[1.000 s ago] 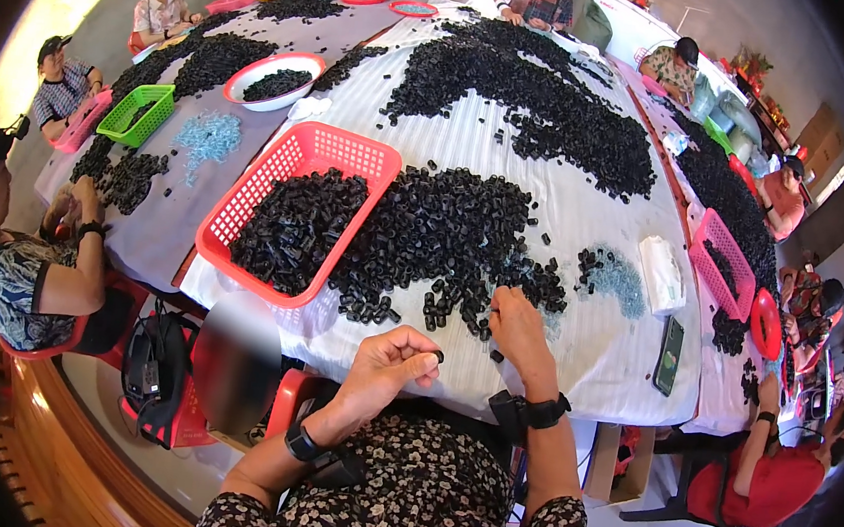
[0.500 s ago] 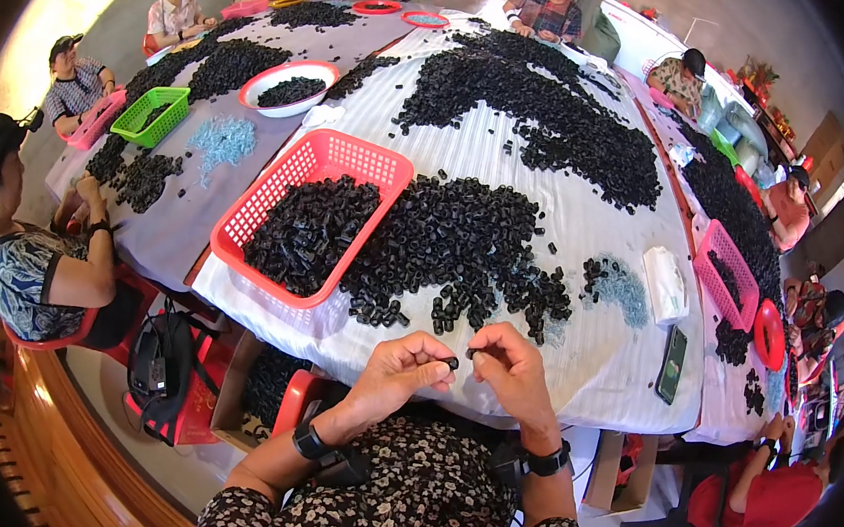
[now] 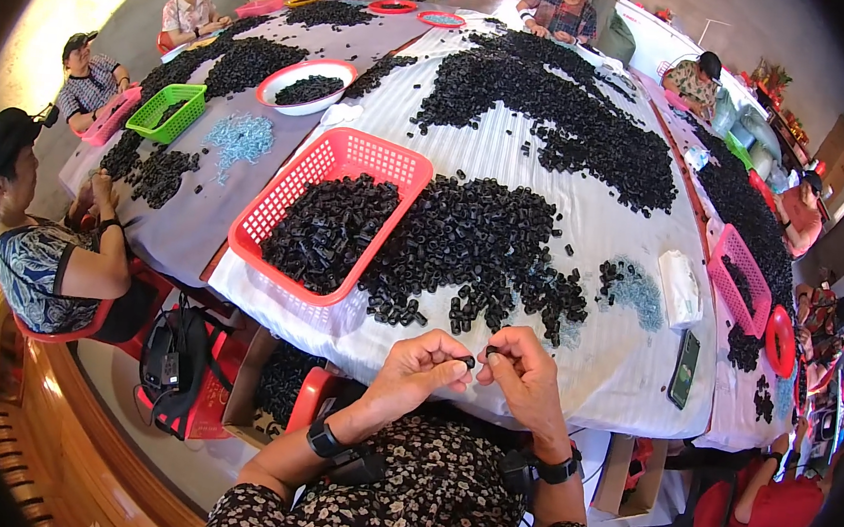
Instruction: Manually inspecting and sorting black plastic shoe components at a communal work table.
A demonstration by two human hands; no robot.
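Over the table's near edge, my left hand [image 3: 423, 369] pinches a small black cylindrical piece [image 3: 467, 362] between thumb and fingers. Close beside it, my right hand [image 3: 525, 376] is also closed in a pinch, with a second small black piece [image 3: 492, 351] at its fingertips. A narrow gap separates the two pieces. Just beyond my hands spreads a pile of similar black pieces [image 3: 474, 243]. A red-pink perforated basket [image 3: 326, 300], partly filled with the same pieces, stands to the left of that pile.
Pale blue clear bits [image 3: 637, 292], a tissue pack [image 3: 679, 289] and a phone [image 3: 684, 369] lie to the right. Larger black heaps [image 3: 555, 115] cover the far table. A white bowl [image 3: 300, 107] and a green basket [image 3: 166, 113] stand left. Several people sit around the table.
The whole view has shifted slightly, so the scene sits farther right. Both hands keep their pinches, and the pieces in them remain close together.
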